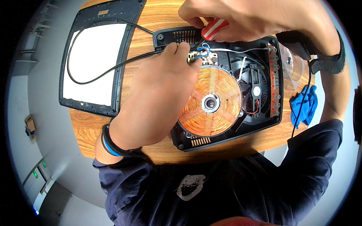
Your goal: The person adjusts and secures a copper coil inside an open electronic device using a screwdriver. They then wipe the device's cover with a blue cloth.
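An opened induction cooker base (226,142) lies on the table in front of me, its round copper coil (224,86) exposed. My right hand (245,19) grips the red-and-white handle of a screwdriver (215,29) at the far side of the casing. The shaft points down beside blue and white wires; its tip is hard to make out. My left hand (162,83) reaches over the casing's left side, fingers bent together beside the partly visible circuit board (193,57). The black power cord (113,69) runs up to these fingers. Whatever they pinch is hidden.
To the left lies the detached black cover (85,22) with a white sheet (94,64) on it. A cooling fan (256,91) and a narrow control board (273,81) occupy the casing's right side. Clear plastic (294,71) and a blue cloth (304,105) lie beyond, on the wooden table (88,133).
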The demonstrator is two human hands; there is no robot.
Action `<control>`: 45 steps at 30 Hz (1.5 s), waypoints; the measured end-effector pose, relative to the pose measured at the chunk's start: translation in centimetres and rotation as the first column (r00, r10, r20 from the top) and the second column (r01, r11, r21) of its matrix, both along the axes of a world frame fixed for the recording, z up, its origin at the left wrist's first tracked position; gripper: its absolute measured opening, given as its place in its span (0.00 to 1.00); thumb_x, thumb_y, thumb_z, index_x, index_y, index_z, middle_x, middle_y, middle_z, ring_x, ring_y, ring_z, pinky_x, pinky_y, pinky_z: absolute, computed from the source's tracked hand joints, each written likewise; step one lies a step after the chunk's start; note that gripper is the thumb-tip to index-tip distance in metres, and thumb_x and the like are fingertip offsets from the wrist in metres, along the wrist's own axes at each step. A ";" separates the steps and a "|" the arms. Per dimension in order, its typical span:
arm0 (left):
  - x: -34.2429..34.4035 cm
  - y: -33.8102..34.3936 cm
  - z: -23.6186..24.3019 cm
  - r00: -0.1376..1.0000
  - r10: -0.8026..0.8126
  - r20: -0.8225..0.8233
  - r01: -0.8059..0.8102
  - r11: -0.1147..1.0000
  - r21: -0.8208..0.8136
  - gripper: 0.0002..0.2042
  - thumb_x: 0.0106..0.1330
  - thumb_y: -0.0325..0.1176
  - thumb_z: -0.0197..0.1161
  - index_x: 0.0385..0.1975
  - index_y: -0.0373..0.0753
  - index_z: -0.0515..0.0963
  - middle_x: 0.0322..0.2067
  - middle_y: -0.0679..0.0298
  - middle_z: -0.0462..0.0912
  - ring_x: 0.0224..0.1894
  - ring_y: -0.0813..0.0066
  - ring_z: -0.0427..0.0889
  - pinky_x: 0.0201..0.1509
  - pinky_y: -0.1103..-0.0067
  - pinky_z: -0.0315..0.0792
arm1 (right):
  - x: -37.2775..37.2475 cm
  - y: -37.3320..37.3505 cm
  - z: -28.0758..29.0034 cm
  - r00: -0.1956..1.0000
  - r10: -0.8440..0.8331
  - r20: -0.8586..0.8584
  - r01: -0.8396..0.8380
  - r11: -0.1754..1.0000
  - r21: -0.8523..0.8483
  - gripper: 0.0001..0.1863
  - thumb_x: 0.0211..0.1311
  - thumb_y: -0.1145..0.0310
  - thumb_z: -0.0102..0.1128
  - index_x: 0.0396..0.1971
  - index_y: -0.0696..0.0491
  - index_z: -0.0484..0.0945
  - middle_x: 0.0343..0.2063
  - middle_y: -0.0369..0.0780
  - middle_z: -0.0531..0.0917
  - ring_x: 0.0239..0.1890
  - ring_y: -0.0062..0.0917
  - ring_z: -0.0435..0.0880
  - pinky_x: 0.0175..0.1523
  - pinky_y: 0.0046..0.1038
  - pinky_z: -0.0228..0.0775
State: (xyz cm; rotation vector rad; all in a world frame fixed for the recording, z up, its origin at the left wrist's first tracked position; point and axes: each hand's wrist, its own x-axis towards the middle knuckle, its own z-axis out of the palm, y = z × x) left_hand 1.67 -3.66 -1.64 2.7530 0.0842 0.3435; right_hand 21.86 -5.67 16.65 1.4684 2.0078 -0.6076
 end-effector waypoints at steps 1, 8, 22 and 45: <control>0.0 0.0 0.1 1.000 -0.007 0.018 0.006 1.000 0.014 0.24 0.60 0.21 0.69 0.59 0.26 0.86 0.56 0.47 0.82 0.59 0.51 0.82 0.58 0.66 0.79 | -1.0 0.0 0.1 0.994 -0.064 0.083 0.065 0.998 -0.015 0.09 0.72 0.71 0.75 0.40 0.62 0.85 0.34 0.46 0.86 0.38 0.41 0.87 0.48 0.42 0.85; 0.0 0.1 0.7 0.992 -0.020 -0.121 0.020 1.000 0.000 0.26 0.58 0.21 0.71 0.61 0.26 0.85 0.55 0.47 0.82 0.61 0.50 0.82 0.57 0.68 0.79 | 2.4 -0.3 -0.5 0.978 0.187 -0.093 -0.180 0.980 0.083 0.15 0.79 0.63 0.70 0.40 0.62 0.84 0.33 0.48 0.87 0.37 0.43 0.88 0.47 0.43 0.84; 0.3 -0.9 0.8 0.983 0.091 -0.161 -0.041 0.957 0.287 0.32 0.61 0.33 0.79 0.69 0.38 0.86 0.53 0.50 0.82 0.63 0.50 0.82 0.60 0.65 0.82 | 5.1 -1.4 0.3 0.931 0.117 -0.346 -0.088 0.991 0.098 0.16 0.67 0.73 0.77 0.49 0.67 0.86 0.34 0.45 0.89 0.34 0.34 0.84 0.42 0.37 0.81; 0.3 -0.6 0.9 0.984 0.063 -0.164 -0.017 0.963 0.268 0.27 0.56 0.24 0.78 0.60 0.32 0.86 0.47 0.53 0.81 0.54 0.57 0.81 0.47 0.71 0.78 | 5.7 -1.7 -2.2 0.948 0.202 -0.245 -0.099 0.922 0.375 0.30 0.86 0.44 0.64 0.47 0.63 0.77 0.37 0.53 0.87 0.37 0.44 0.90 0.41 0.42 0.86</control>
